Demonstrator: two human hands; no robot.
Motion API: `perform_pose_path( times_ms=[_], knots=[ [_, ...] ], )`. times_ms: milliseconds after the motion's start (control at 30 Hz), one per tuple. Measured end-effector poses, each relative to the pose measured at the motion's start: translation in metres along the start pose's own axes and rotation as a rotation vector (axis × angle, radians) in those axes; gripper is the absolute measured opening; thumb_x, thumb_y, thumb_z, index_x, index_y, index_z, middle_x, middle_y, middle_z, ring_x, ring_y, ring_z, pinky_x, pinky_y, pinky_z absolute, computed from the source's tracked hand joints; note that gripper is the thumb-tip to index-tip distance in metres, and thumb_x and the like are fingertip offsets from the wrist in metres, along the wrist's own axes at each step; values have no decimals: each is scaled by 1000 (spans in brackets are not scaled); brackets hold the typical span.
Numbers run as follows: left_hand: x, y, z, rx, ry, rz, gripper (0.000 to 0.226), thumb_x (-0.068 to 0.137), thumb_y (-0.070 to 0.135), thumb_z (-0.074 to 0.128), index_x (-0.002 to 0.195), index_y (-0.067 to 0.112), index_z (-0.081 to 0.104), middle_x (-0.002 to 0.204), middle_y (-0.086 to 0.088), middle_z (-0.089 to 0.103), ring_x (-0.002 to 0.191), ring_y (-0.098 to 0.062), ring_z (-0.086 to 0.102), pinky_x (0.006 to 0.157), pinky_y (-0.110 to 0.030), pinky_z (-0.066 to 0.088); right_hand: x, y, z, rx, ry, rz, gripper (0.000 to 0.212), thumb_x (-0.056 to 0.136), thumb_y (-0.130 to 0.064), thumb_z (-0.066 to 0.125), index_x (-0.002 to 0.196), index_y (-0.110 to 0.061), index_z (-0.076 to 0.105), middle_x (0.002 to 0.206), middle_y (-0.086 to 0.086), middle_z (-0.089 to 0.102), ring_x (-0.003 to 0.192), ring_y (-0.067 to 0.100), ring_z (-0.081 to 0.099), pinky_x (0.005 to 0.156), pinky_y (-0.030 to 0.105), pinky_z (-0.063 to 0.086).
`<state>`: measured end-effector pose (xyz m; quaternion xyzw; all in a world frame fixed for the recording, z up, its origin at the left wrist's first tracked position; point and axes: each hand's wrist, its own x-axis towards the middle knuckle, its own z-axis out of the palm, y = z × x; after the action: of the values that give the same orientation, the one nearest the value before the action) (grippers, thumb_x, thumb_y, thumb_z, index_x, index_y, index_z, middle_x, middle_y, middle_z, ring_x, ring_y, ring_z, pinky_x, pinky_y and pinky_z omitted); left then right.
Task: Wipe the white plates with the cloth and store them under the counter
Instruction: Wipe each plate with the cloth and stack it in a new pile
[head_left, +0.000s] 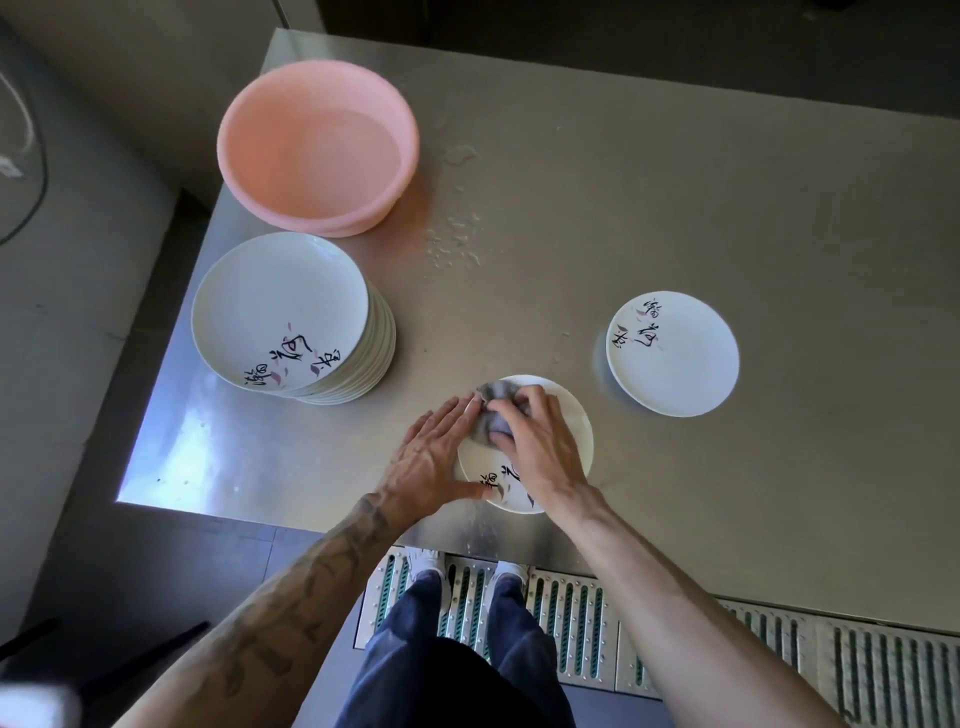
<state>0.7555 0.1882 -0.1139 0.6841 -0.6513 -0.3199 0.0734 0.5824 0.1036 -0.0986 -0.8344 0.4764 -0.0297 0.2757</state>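
Note:
A white plate (574, 423) with black calligraphy lies flat near the front edge of the steel counter (675, 208). My right hand (540, 447) grips a grey cloth (496, 410) and presses it onto the plate's far-left part. My left hand (434, 457) rests with straight fingers against the plate's left rim, thumb at its front edge. A tall stack of matching plates (285, 312) stands at the left. A single plate (672, 353) lies at the right.
A pink plastic basin (317, 148) holding water stands at the back left. Water drops (452, 244) lie between the basin and the plates. Below the counter's front edge are my legs and a metal floor grate (571, 618).

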Motion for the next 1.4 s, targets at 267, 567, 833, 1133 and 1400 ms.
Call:
perform_pose_path(
  times_ms=[267, 567, 833, 1133, 1400],
  knots=[
    [-1, 0, -2, -19, 5, 8, 128, 68, 83, 64, 164, 28, 0, 168, 14, -1, 156, -7, 1, 128, -36, 7, -77, 20, -10, -112, 69, 104, 32, 93, -33, 70, 123, -27, 62, 117, 1, 47, 102, 21, 49, 84, 31, 55],
    [-1, 0, -1, -41, -4, 12, 129, 70, 77, 71, 164, 27, -2, 169, 12, -1, 156, -7, -3, 127, -34, 2, -46, 16, -6, -42, 154, 201, 46, 89, -22, 76, 133, -24, 61, 118, 6, 50, 104, 25, 52, 88, 39, 55],
    [-2, -4, 4, -25, 48, 29, 123, 72, 66, 78, 164, 25, 8, 170, 9, 8, 156, -7, 3, 128, -39, 12, -26, -27, 12, 19, -41, -56, 32, 96, -30, 66, 127, -27, 56, 119, -1, 45, 105, 21, 48, 83, 38, 54],
    [-2, -2, 1, 14, 8, 28, 132, 67, 82, 69, 163, 28, -3, 170, 9, 1, 156, -8, 1, 128, -36, 6, -72, 48, -25, -207, -9, -160, 27, 91, -27, 70, 117, -21, 68, 117, -1, 53, 106, 19, 52, 93, 34, 54],
    [-6, 7, -3, 253, 111, 164, 119, 77, 80, 50, 161, 2, 17, 170, -16, 3, 156, -31, 14, 126, -50, 16, -102, 25, -18, 147, 203, 252, 28, 96, -14, 65, 122, -25, 63, 129, -2, 42, 106, 17, 53, 84, 28, 56]
  ],
)
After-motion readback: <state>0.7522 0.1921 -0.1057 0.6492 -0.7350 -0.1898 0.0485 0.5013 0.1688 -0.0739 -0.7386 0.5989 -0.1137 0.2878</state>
